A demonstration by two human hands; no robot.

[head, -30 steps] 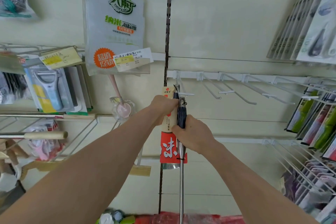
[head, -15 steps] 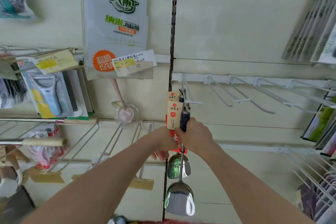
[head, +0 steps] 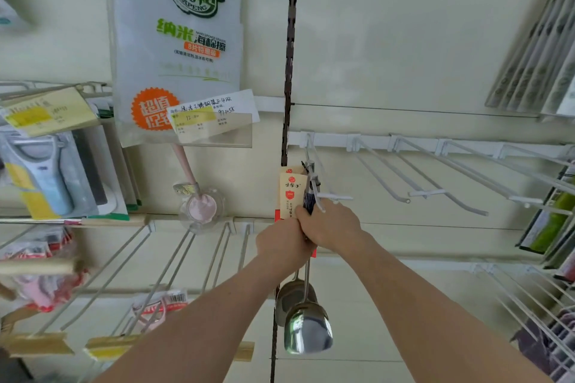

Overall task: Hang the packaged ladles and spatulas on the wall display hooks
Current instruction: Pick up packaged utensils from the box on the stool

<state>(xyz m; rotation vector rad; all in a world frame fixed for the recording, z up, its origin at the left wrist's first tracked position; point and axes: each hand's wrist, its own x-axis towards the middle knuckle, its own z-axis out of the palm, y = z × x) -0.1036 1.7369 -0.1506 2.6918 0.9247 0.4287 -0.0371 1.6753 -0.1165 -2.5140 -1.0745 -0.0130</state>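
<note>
Just right of the dark slotted upright on the wall, both bare forearms reach up and meet below the first white hook. The left hand is tucked under and against the right hand. The cream label card beside the upright carries a red badge reading "304"; its smaller print is too fine to read. Well left of the upright, a hanging sponge bag says "DAPENG" and "纳米海绵擦", with a handwritten price tag in front of it. The right hand's thumb and fingers are clamped round the dark handle of the packaged spatula. The handle's top sits at the hook, and the steel blade hangs below the hands, right of the upright. A ladle hangs just behind it. The left hand shows only its back, so I cannot tell what its fingers grip.
</note>
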